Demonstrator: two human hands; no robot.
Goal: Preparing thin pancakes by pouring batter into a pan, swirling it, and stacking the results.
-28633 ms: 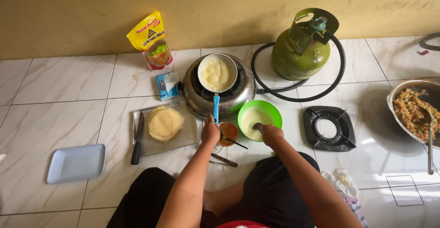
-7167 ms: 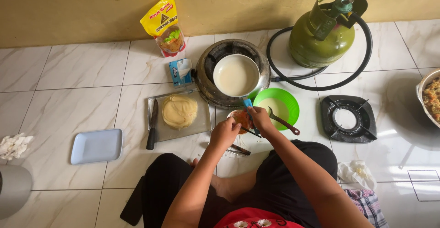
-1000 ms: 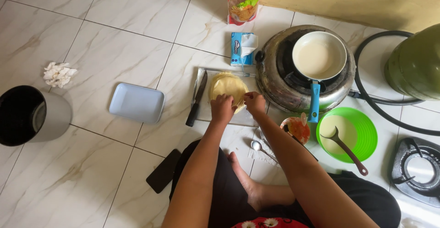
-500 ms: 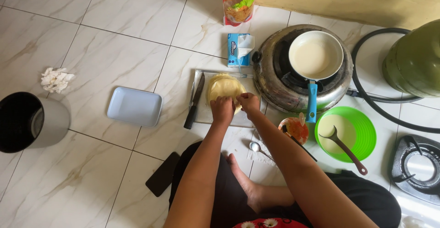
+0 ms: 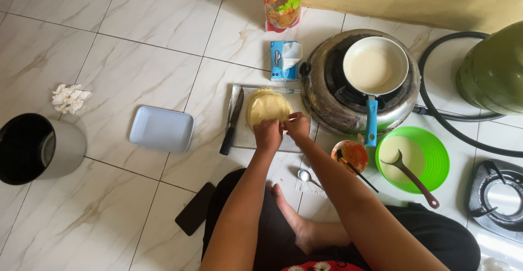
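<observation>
Both the left hand (image 5: pixel 268 135) and right hand (image 5: pixel 297 126) pinch the near edge of the thin yellow crepe (image 5: pixel 267 106) on the cutting board (image 5: pixel 242 136), fingers closed on it.

From my feed I see a black-handled knife (image 5: pixel 231 124) lying along the board's left edge, a pale blue rectangular tray (image 5: pixel 161 129) left of it, and a black bin (image 5: pixel 38 148) at far left. A white frying pan (image 5: pixel 375 67) sits on the steel stove (image 5: pixel 327 99); a green bowl (image 5: pixel 430 162) holds batter and a spoon. A dark phone (image 5: pixel 195 208) lies on the tiles.
</observation>
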